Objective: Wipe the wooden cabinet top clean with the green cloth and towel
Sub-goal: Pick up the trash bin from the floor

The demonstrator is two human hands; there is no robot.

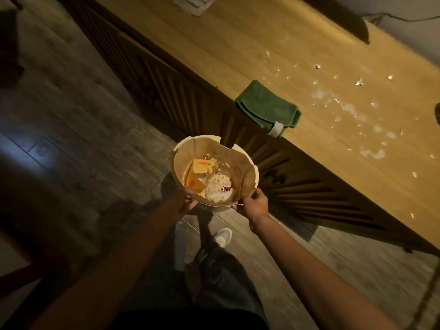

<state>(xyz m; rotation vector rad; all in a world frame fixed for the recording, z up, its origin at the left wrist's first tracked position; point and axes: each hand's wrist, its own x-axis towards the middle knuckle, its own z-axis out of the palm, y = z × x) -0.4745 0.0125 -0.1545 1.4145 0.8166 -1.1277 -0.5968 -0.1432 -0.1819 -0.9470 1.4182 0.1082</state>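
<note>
A folded green cloth [267, 106] lies at the front edge of the wooden cabinet top [238, 44], with a white tag hanging over the edge. White scraps and wet smears [352, 110] are scattered over the top to the right of the cloth. Below the cabinet front I hold a round cream waste bin [247, 167] over the floor, with paper bits and a yellow card inside. My left hand [187, 198] grips its near rim on the left. My right hand [253, 203] grips the near rim on the right. A pale towel [192, 3] lies at the top's far end.
The cabinet front [181, 91] has dark slatted doors. A dark object with a cable [357, 27] rests at the back of the top. Grey plank floor [71, 115] spreads to the left. My legs and a white shoe [223, 236] are under the bin.
</note>
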